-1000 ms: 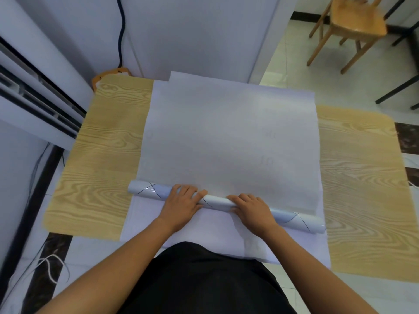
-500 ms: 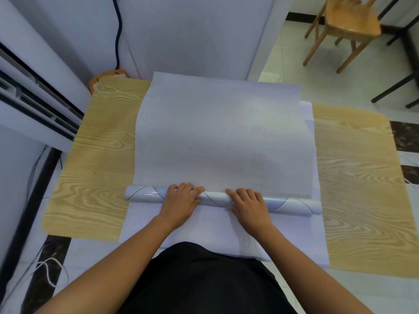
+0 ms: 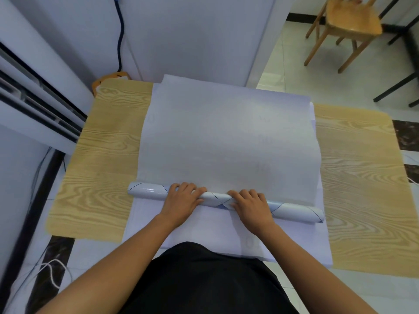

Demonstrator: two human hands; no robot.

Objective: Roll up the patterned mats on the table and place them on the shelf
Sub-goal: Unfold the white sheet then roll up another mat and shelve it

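**Top mat part-rolled, both hands on the roll**

Step in hand: rolling. The pale, thin top mat [image 3: 226,143] lies across the light wood-grain table [image 3: 108,155]. Its near edge is wound into a tight, glossy white roll [image 3: 217,198] crossed by thin dark curved lines. The roll sits close to the person's side of the table, and most of the sheet beyond it is flat.

Left hand [image 3: 181,200] and right hand [image 3: 251,205] are side by side near the roll's middle, fingers curled over its top, palms behind it. Both roll ends stick out free. The right end sits nearer the person than the left, so the roll looks slightly skewed.

A second mat [image 3: 204,230], also pale, lies flat underneath and shows at the near edge.

Next move, as I judge it: push the roll away evenly, pressing a little more on the right to square it, without dragging the second mat along. The shelf is not in view.

Writing: faint marks show through the flat sheet, too faint to read. No brand or label visible.

Also here: wooden chair [image 3: 349,23] on the tiled floor, dark cable [image 3: 120,30] down the wall.
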